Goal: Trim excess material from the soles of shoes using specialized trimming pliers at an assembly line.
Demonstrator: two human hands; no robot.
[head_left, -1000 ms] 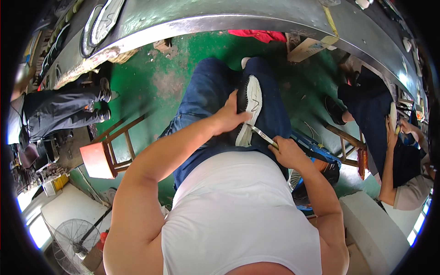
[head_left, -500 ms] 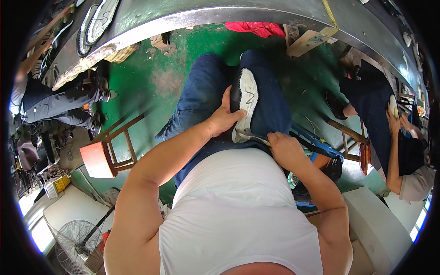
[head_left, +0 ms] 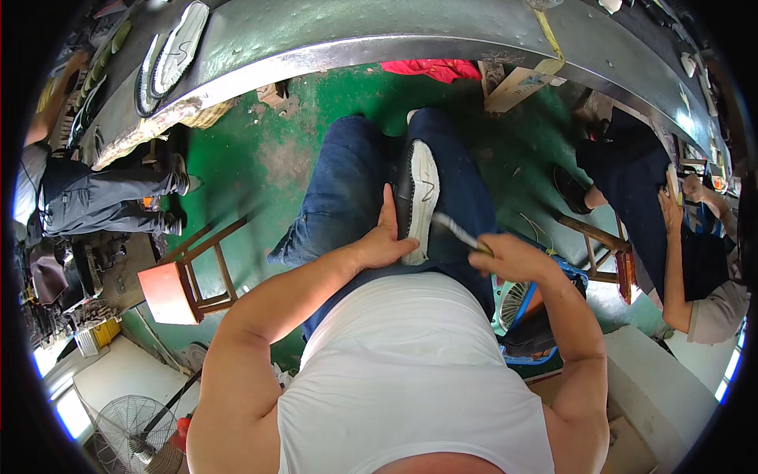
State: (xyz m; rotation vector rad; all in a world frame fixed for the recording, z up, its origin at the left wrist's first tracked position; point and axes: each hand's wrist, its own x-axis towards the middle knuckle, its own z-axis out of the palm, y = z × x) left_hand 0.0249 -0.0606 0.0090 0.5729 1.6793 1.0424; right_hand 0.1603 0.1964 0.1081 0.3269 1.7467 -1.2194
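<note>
Across my lap lies a dark shoe (head_left: 424, 193) turned bottom up, its pale sole edged with dark stitching and marked with a wavy line. My left hand (head_left: 384, 241) grips it near the heel end, thumb over the sole and fingers along the dark side. To the right of the shoe, my right hand (head_left: 509, 257) is closed round a slim hand tool (head_left: 456, 229) with a bent metal end and a yellowish handle. The tool's tip is beside the sole's middle and looks apart from it; motion blurs its exact kind.
Ahead curves a metal workbench (head_left: 332, 49) with pale shoe soles (head_left: 180, 51) on its left part. A wooden stool (head_left: 170, 294) stands left, a fan (head_left: 138, 430) behind it. Co-workers' legs (head_left: 110, 193) show left; another person's hands (head_left: 671, 209) hold something pale at right.
My right hand has drawn the tool off the heel end of the sole, its tip now lifted beside the shoe. The left hand keeps its grip. The whole view has shifted slightly.
</note>
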